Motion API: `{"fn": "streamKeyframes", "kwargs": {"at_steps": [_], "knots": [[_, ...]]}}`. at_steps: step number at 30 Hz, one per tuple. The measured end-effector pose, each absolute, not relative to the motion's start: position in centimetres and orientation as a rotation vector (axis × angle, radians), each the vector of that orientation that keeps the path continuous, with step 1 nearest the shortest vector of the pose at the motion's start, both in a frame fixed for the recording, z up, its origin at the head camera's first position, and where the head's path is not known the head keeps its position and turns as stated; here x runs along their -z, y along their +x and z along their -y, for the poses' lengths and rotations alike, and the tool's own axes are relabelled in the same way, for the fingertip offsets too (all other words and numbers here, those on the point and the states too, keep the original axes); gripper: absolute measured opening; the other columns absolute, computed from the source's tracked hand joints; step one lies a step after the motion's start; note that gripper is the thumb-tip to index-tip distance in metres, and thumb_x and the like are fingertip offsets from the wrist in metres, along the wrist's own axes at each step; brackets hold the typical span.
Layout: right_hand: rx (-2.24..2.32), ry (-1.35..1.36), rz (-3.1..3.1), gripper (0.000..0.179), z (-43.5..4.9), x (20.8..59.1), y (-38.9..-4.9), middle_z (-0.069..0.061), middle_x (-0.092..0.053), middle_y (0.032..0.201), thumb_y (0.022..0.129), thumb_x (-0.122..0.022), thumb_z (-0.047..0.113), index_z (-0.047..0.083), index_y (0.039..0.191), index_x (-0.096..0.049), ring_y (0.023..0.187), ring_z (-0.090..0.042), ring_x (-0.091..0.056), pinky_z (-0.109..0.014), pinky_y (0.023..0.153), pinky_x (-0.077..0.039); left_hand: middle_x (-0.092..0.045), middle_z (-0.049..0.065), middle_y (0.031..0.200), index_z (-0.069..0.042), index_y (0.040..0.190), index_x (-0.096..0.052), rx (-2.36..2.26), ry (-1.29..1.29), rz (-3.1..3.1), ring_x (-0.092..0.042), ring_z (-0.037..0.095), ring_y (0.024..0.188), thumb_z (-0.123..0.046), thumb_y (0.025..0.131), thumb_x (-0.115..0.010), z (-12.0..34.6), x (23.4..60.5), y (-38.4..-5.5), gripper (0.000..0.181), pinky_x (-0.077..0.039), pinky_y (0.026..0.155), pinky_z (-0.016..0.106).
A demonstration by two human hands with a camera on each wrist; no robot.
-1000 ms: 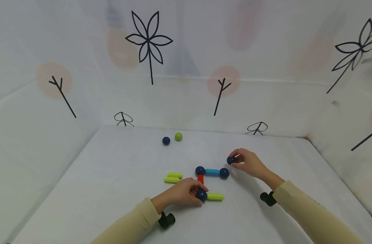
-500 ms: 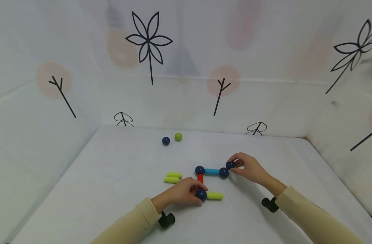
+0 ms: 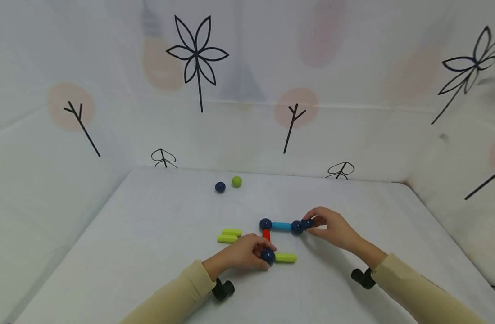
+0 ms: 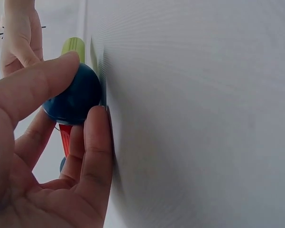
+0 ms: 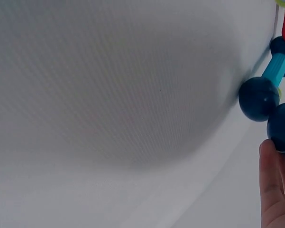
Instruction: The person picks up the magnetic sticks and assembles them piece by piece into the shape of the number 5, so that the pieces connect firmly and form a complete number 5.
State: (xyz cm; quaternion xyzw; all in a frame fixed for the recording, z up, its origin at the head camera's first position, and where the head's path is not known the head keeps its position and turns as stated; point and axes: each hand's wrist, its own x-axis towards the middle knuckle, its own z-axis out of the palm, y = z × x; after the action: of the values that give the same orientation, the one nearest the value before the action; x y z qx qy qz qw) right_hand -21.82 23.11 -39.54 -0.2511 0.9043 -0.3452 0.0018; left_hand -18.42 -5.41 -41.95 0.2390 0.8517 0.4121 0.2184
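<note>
My left hand (image 3: 247,253) grips a dark blue ball (image 4: 76,97) between thumb and fingers, low over the table. A yellow-green rod (image 3: 285,258) sticks out from this ball to the right, and a red rod (image 3: 266,235) runs from it to a second dark blue ball (image 3: 265,224). From there a light blue rod (image 3: 281,226) leads right to a third ball (image 3: 297,227). My right hand (image 3: 332,228) pinches another dark blue ball (image 5: 283,127) at its fingertips, right against the third ball's side.
Two yellow-green rods (image 3: 229,236) lie side by side left of the joined pieces. Farther back rest a loose dark blue ball (image 3: 220,187) and a green ball (image 3: 237,181). A white sheet (image 3: 247,130) with drawn plants rises behind the white table (image 3: 150,216).
My right hand has come down and toward me with its ball, which now meets the ball at the light blue rod's end. The left hand has stayed almost in place.
</note>
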Motion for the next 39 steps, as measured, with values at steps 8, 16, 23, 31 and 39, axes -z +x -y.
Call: {"fn": "streamKeyframes", "kwargs": {"at_steps": [8,16,23,31,39], "knots": [[1.095,-0.768,-2.809,0.027,-22.8,39.4,-21.0,-0.011,-0.065,0.110,0.084,-0.076,-0.001,0.003,0.109,-0.064,0.096,-0.027,-0.066,-0.040,0.084,-0.056,-0.054,-0.005,0.094,-0.015,0.117,-0.072,-1.148,0.634,-2.366,-0.050,0.011,0.082,-0.008,0.083,-0.081,5.3,42.0,-18.5,0.036,-0.045,0.073,0.022],[1.111,-0.785,-2.779,0.027,-22.6,39.6,-20.2,-0.012,-0.064,0.110,0.084,-0.076,-0.001,0.003,0.108,-0.064,0.096,-0.027,-0.066,-0.040,0.084,-0.056,-0.053,-0.003,0.092,-0.015,0.119,-0.071,-1.141,0.633,-2.389,-0.048,0.011,0.082,-0.009,0.084,-0.081,5.2,42.1,-18.7,0.037,-0.042,0.071,0.022],[1.117,-0.798,-2.747,0.028,-22.6,40.3,-19.7,-0.009,-0.065,0.108,0.083,-0.077,-0.001,0.004,0.108,-0.065,0.094,-0.024,-0.066,-0.036,0.083,-0.056,-0.052,-0.002,0.095,-0.013,0.120,-0.071,-1.159,0.641,-2.409,-0.048,0.012,0.080,-0.007,0.084,-0.080,5.2,41.8,-18.4,0.037,-0.044,0.071,0.023],[1.135,-0.791,-2.713,0.028,-22.6,40.8,-19.2,-0.009,-0.064,0.108,0.084,-0.076,-0.001,0.004,0.108,-0.064,0.093,-0.024,-0.066,-0.035,0.083,-0.056,-0.051,-0.001,0.098,-0.015,0.120,-0.070,-1.146,0.597,-2.439,-0.049,0.013,0.078,-0.008,0.085,-0.079,5.1,42.0,-18.3,0.037,-0.044,0.071,0.024],[1.151,-0.803,-2.668,0.028,-22.7,41.1,-18.6,-0.009,-0.064,0.108,0.084,-0.076,0.000,0.003,0.108,-0.063,0.093,-0.022,-0.066,-0.033,0.082,-0.056,-0.051,0.000,0.099,-0.015,0.120,-0.070,-1.146,0.592,-2.433,-0.049,0.014,0.079,-0.009,0.085,-0.079,5.0,42.0,-18.4,0.037,-0.044,0.071,0.025]]}}
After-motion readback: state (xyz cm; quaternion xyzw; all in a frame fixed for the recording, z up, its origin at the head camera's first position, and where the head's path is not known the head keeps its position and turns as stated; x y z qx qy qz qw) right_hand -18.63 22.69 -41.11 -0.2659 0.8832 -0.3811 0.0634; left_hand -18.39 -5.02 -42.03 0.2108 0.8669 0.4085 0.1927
